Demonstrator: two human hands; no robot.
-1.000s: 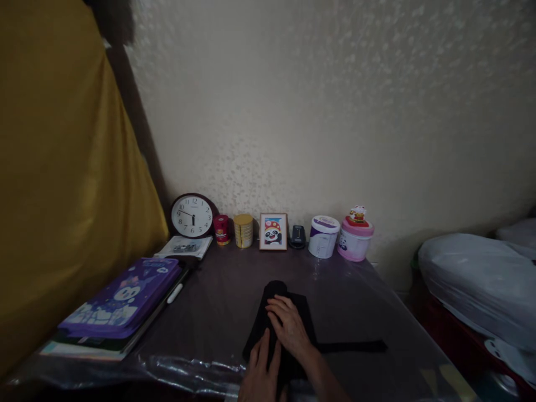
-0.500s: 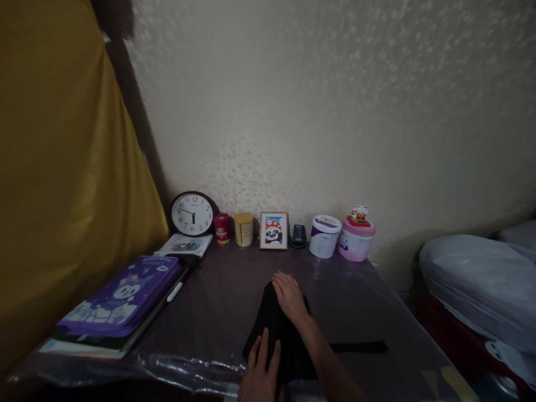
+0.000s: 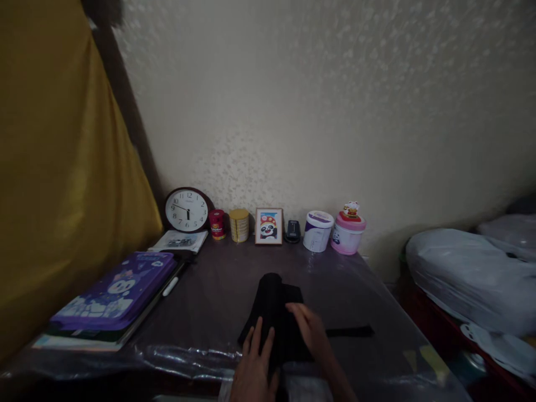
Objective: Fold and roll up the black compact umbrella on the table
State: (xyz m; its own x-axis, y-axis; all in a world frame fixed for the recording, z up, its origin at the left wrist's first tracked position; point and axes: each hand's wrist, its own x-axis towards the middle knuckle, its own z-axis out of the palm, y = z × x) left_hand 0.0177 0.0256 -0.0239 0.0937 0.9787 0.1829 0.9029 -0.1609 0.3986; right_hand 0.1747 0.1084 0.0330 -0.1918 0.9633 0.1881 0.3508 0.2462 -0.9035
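A folded black cloth lies on the table in front of me, and a narrow black strap sticks out to its right. Spread over the cloth's near left part are the fingers of my left hand, resting flat. My right hand is at the cloth's right side, turned on edge with fingers bent together over a fold. Its thumb and the exact hold are hard to see in the dim light.
A purple case lies on books at the left, beside a white pen. Along the wall stand a clock, a red can, a yellow can, a panda picture and two tubs. Plastic covers the table.
My right hand has drawn back from the cloth's far end to its right side, and its fingers have bent. My left hand stays flat on the cloth. The view has shifted slightly.
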